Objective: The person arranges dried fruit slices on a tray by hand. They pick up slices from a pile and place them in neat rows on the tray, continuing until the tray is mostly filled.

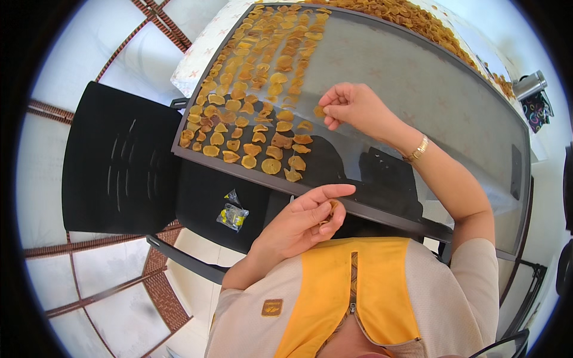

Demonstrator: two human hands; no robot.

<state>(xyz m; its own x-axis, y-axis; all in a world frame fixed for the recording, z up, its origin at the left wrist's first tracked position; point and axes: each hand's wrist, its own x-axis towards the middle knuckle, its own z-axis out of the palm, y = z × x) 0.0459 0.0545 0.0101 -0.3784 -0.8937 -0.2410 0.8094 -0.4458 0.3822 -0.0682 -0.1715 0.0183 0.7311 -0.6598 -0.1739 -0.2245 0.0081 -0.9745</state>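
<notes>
In front of me lies a large framed translucent panel (pixel 403 67) with a dark rim. Rows of thin, dried amber-brown slices (pixel 271 166) cover its left part, spread side by side. My right hand (pixel 356 107), with a gold-toned bracelet on the wrist, pinches a single slice (pixel 318 111) between thumb and fingers just above the panel, right of the rows. Close to the panel's near edge, my left hand (pixel 304 219) curls around a few more slices (pixel 332 208), its index finger extended. Fingers partly hide those slices, so their number is unclear.
A heap of similar slices (pixel 403 18) lies beyond the panel's far edge. The table's patterned cloth (pixel 201 58) shows at the left. A black chair (pixel 121 156) stands there, with small plastic packets (pixel 233 217) on its seat. A metal cylinder (pixel 530 85) is at far right.
</notes>
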